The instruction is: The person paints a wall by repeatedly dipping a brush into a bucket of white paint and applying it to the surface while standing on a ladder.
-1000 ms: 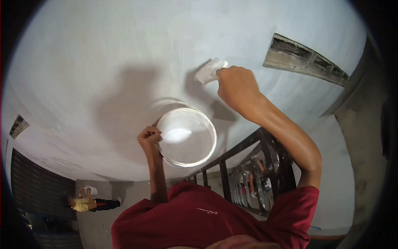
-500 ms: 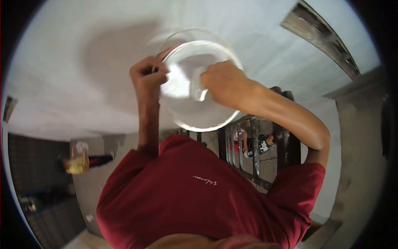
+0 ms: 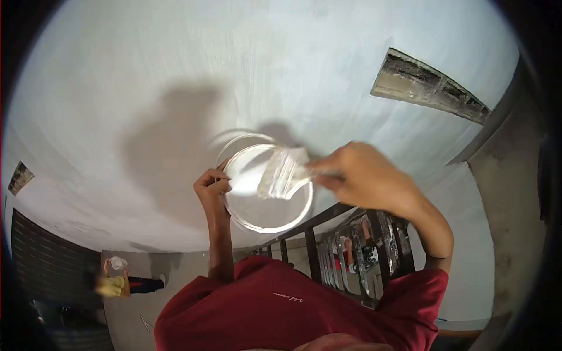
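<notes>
A round white bucket [image 3: 264,227] with a thin wire handle is held up in front of the pale wall. My left hand [image 3: 212,184] grips its rim on the left side, fingers closed around the edge. My right hand [image 3: 357,174] is closed on the handle of a wide paintbrush [image 3: 283,173]. White paint coats the bristles, which point left over the bucket's mouth and overlap its upper right rim. White liquid shows inside the bucket below the brush.
A dark metal railing [image 3: 313,251] runs below the bucket, with people [image 3: 351,254] beyond it. At lower left a person in yellow [image 3: 114,285] stands far below. A rough unpainted recess [image 3: 430,85] is in the wall at upper right. A dark slatted shutter [image 3: 50,260] fills the left.
My right hand has drawn the paintbrush up and rightward out of the bucket, so its bristles now show. Bucket and left hand appear lower in view as the camera has tilted.
</notes>
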The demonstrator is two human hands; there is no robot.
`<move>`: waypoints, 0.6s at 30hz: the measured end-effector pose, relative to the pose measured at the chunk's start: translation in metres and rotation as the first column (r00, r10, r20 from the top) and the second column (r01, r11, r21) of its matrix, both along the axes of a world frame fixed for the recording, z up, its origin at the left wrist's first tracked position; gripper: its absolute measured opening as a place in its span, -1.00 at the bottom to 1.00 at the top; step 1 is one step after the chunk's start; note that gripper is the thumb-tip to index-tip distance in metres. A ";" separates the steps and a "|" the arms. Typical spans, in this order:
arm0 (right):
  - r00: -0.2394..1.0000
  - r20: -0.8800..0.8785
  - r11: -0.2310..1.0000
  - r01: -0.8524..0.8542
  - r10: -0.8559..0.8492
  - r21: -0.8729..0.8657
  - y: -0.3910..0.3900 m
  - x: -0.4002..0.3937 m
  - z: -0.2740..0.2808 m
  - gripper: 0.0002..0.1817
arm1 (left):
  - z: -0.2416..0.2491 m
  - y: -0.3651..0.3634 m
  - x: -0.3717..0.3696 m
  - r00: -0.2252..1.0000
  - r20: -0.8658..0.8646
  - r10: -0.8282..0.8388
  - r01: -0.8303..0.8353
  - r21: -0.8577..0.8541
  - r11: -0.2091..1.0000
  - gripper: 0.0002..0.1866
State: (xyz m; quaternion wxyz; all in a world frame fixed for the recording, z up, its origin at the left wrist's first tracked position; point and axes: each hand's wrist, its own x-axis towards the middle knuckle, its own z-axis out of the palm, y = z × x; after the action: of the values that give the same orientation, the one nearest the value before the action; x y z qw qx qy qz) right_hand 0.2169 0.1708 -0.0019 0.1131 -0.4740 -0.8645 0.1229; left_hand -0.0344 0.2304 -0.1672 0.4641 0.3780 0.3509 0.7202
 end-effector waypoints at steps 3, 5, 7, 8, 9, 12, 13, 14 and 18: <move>0.977 -0.207 0.977 0.085 -0.043 0.198 0.006 0.024 0.030 -0.70 | -0.025 0.010 -0.014 0.995 0.072 0.065 -0.062 -0.034 0.997 -0.85; 0.965 -0.202 0.883 0.236 -0.165 0.406 0.020 0.030 0.051 -0.73 | -0.030 0.011 -0.018 0.992 0.034 0.118 -0.118 -0.019 0.993 -0.86; 0.939 -0.257 0.713 0.342 -0.230 0.612 0.046 0.031 0.061 -0.79 | -0.029 0.009 -0.018 0.990 0.006 0.143 -0.143 0.031 0.989 -0.88; 0.933 -0.300 0.615 0.358 -0.200 0.703 0.064 0.032 0.060 -0.81 | -0.029 0.008 -0.019 0.989 -0.011 0.151 -0.150 0.028 0.988 -0.88; 0.915 -0.325 0.577 0.403 -0.238 0.711 0.077 0.032 0.062 -0.82 | -0.029 0.007 -0.020 0.987 -0.029 0.159 -0.158 0.024 0.987 -0.88; 0.879 -0.377 0.418 0.471 -0.291 0.777 0.119 0.030 0.062 -0.83 | -0.027 0.005 -0.019 0.988 0.002 0.157 -0.157 0.029 0.987 -0.88; 0.872 -0.388 0.355 0.479 -0.298 0.803 0.129 0.029 0.059 -0.83 | -0.026 0.005 -0.018 0.988 0.030 0.150 -0.151 0.034 0.988 -0.88; 0.866 -0.338 0.386 0.474 -0.369 0.792 0.133 0.024 0.055 -0.81 | -0.027 0.006 -0.018 0.988 0.021 0.154 -0.155 0.025 0.988 -0.88; 0.870 -0.211 0.510 0.440 -0.445 0.739 0.137 0.018 0.012 -0.78 | -0.030 0.005 -0.023 0.990 -0.002 0.141 -0.141 0.004 0.990 -0.89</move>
State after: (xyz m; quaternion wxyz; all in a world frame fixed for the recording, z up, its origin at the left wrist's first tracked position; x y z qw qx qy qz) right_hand 0.2350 0.3076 0.0104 0.3284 -0.5844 -0.6830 -0.2900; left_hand -0.0571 0.2356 -0.1972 0.4106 0.3541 0.3758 0.7515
